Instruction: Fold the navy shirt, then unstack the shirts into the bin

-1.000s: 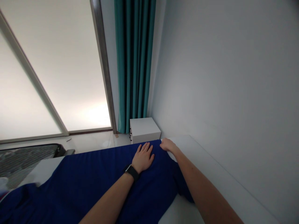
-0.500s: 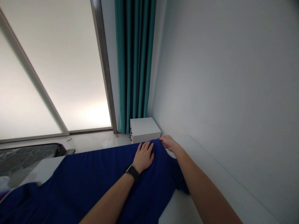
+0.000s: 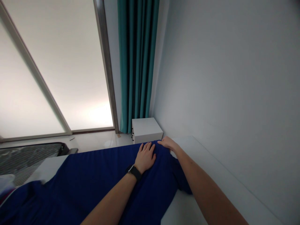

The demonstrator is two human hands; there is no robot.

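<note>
A dark blue garment (image 3: 93, 178), seemingly a short-sleeved top, is spread over a white surface (image 3: 178, 209). Flat on the cloth near its far edge lies my left hand (image 3: 145, 158), fingers spread, a black watch on its wrist. At the far right corner, beside the garment's neck or shoulder part, my right hand (image 3: 167, 143) pinches the cloth between thumb and fingers. A small sleeve-like flap (image 3: 181, 175) hangs to the right under my right forearm. The garment's left end is bunched in loose folds.
A white drawer cabinet (image 3: 147, 128) stands beyond the far edge. Behind it hang teal curtains (image 3: 138, 65), left of a pale wall (image 3: 225, 81). Frosted sliding doors (image 3: 70, 62) are at the left. A dark-edged striped mattress or mat (image 3: 35, 157) lies at lower left.
My right hand has shifted slightly left along the garment's far edge, its fingers now closer over the cloth. My left hand stays flat on the same spot. The view has shifted slightly.
</note>
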